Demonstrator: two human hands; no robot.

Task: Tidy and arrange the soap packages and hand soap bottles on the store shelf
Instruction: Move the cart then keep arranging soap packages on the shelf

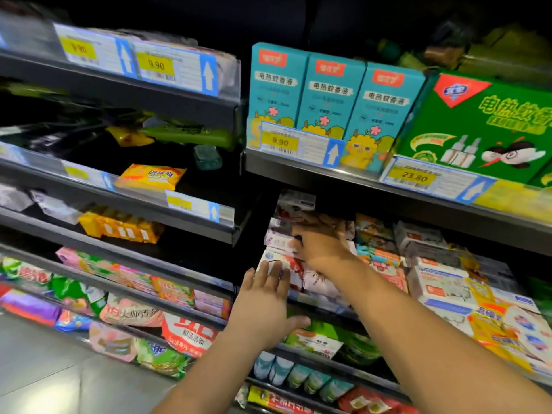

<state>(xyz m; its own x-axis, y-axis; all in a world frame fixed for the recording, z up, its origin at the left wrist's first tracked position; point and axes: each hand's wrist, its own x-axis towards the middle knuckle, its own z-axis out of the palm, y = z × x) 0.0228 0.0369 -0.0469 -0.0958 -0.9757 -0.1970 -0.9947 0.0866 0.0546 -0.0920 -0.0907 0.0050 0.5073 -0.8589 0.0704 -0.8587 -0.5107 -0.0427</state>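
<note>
A stack of white and pink soap packages [283,231] stands on the middle shelf of the right bay. My right hand [321,249] reaches into this stack, its fingers curled over the front of a package. My left hand [265,303] is below it, fingers straight, fingertips against the lowest white package [274,258]. More soap boxes [436,282] fill the shelf to the right. A row of pale hand soap bottles [295,375] stands on a lower shelf under my arms. The view is blurred.
Blue mosquito-liquid boxes [328,97] and a green box [484,124] stand on the shelf above. The left bay holds a yellow soap bar [150,176], orange packs [119,228] and detergent bags [131,315]. Grey floor [44,372] lies at the lower left.
</note>
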